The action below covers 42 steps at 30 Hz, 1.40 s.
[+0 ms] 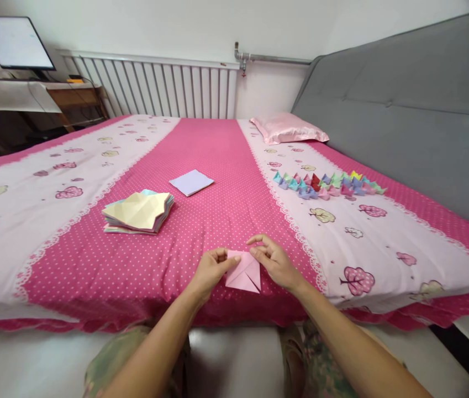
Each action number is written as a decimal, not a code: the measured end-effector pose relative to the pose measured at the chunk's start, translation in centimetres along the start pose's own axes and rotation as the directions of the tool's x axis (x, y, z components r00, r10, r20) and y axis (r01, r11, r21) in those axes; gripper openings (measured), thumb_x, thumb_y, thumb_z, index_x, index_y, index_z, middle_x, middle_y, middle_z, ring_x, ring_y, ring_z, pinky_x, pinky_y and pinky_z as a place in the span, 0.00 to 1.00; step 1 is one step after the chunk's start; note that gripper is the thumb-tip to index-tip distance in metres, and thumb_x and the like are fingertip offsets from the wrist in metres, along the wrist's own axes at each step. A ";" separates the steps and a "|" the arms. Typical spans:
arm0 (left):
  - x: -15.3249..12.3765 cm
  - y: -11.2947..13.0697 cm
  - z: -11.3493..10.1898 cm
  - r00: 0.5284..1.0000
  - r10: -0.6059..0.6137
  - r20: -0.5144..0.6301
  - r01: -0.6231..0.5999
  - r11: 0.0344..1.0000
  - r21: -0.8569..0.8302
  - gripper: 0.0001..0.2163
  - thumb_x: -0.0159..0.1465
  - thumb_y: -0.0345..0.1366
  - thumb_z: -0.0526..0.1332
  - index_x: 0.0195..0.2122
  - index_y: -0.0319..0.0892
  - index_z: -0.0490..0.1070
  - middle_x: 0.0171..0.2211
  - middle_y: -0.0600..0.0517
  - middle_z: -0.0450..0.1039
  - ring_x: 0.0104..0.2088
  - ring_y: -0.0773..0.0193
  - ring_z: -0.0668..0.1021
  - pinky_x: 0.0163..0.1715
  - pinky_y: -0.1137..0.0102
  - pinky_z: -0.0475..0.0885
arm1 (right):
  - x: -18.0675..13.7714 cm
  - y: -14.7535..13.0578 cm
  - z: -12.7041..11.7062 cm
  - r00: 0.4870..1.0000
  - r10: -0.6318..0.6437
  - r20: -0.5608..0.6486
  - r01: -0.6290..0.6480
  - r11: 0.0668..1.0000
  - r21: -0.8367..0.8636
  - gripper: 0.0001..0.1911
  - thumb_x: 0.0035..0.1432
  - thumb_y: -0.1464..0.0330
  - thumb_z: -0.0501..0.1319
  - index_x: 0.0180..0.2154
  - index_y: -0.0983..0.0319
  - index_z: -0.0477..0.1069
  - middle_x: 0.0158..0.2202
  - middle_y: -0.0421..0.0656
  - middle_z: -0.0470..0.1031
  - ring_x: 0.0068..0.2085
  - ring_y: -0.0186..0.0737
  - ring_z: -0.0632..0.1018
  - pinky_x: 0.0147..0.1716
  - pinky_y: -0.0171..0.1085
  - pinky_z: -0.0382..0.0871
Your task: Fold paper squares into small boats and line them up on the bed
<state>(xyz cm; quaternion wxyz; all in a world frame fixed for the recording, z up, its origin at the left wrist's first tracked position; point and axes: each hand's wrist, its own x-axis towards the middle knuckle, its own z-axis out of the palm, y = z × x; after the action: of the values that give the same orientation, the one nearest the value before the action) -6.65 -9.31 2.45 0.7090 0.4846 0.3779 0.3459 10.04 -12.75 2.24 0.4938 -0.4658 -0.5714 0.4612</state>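
A: Where is the pink paper [243, 273]?

B: On the bed [217, 166], close to the near edge, on the pink dotted strip down the middle of the sheet. It is partly folded, with flaps meeting in slanted creases and a point towards the person.

A: What are the hands doing?

B: Both are on it. The left hand [211, 271] is at its upper left corner, fingers [222, 257] drawn together and nipping the edge against the thumb. The right hand [275, 262] is at the upper right corner, thumb and fingertips pinching the paper there, while the index finger arches above the rest.

A: Is the paper lifted?

B: Its lower part lies flat on the sheet. I cannot tell whether the top edge is raised.

A: What else is on the bed?

B: Further back on the left is a stack of creased papers [138, 213], a pale yellow one on top. Just beyond it, well apart from the hands, lies a lavender sheet [191, 182]. On the right, on the white printed strip, is a row of small folded pieces [327, 185] in many colours, packed side by side. A pink pillow [288, 129] lies at the far end, beside the grey headboard [404, 99].

A: And behind the bed?

B: A white radiator [155, 85] along the wall, and a monitor [12, 41] at the far left.
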 end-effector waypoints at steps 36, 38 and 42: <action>0.4 -0.5 0.3 1.000 0.009 0.016 -0.006 0.987 -0.160 0.15 0.47 0.38 0.68 0.34 0.33 0.75 0.31 0.44 0.77 0.30 0.64 0.77 0.35 0.71 0.70 | 0.4 0.9 0.5 0.984 0.047 -0.174 -0.022 0.989 0.146 0.09 0.46 0.66 0.64 0.32 0.61 0.74 0.24 0.39 0.74 0.24 0.32 0.72 0.26 0.34 0.67; 0.4 -0.4 0.3 1.000 0.001 0.022 0.003 0.988 -0.155 0.15 0.48 0.38 0.67 0.33 0.33 0.76 0.30 0.44 0.77 0.29 0.63 0.77 0.36 0.70 0.70 | 0.4 0.8 0.4 0.987 0.021 -0.159 -0.006 0.996 0.092 0.08 0.47 0.67 0.63 0.32 0.61 0.75 0.25 0.40 0.75 0.25 0.33 0.73 0.28 0.35 0.68; 0.5 -0.5 0.3 0.999 0.019 0.032 -0.013 0.984 -0.175 0.13 0.48 0.39 0.67 0.31 0.35 0.76 0.28 0.46 0.77 0.28 0.64 0.76 0.35 0.71 0.69 | 0.2 0.3 0.3 0.994 -0.002 -0.112 0.008 0.998 0.058 0.09 0.48 0.69 0.60 0.33 0.60 0.76 0.29 0.42 0.77 0.27 0.35 0.75 0.30 0.36 0.69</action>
<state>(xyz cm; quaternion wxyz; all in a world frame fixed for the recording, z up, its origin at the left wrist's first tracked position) -6.13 -9.19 1.94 0.7523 0.4291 0.3304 0.3752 9.74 -12.57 1.91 0.5394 -0.4749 -0.5304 0.4496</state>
